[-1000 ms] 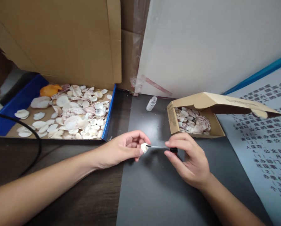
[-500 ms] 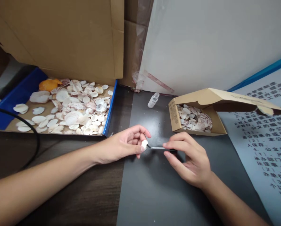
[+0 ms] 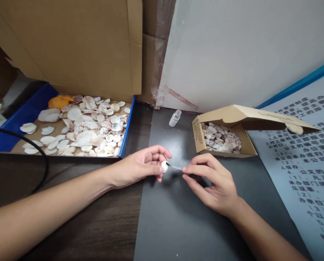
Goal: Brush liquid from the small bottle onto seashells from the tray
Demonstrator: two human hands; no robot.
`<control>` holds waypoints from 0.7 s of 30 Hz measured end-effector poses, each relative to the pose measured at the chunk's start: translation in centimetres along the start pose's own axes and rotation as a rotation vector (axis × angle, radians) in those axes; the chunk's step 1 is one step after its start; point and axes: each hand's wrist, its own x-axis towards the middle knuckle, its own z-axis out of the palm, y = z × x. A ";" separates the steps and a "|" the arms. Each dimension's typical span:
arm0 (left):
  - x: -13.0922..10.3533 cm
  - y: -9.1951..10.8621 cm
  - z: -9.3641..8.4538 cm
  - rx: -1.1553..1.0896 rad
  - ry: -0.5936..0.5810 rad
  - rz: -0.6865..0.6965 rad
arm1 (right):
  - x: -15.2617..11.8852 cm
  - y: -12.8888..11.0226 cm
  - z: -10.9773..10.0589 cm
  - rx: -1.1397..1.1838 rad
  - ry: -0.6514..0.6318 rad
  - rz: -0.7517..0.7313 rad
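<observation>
Head view: shell (image 3: 164, 166) between left hand's (image 3: 148, 165) thumb and fingers.

Left hand (image 3: 148, 166) pinching, right hand (image 3: 212, 183) pinching, forearms converging

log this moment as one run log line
left hand: pinches small white shell; right hand: holds thin applicator, tip at shell; small bottle: open, on gray mat; blue-edged box, small carton: open, holding shells
</observation>
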 end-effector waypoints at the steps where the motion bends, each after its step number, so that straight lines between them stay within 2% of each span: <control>1: 0.0 0.0 0.0 -0.016 0.007 -0.006 | 0.0 0.0 0.0 -0.008 -0.002 -0.005; 11: 0.0 0.0 -0.4 0.007 -0.052 -0.060 | -0.3 0.1 0.0 -0.007 0.016 0.030; 21: -0.1 0.1 0.0 0.003 -0.004 -0.005 | 0.0 0.0 -0.3 -0.063 0.001 -0.027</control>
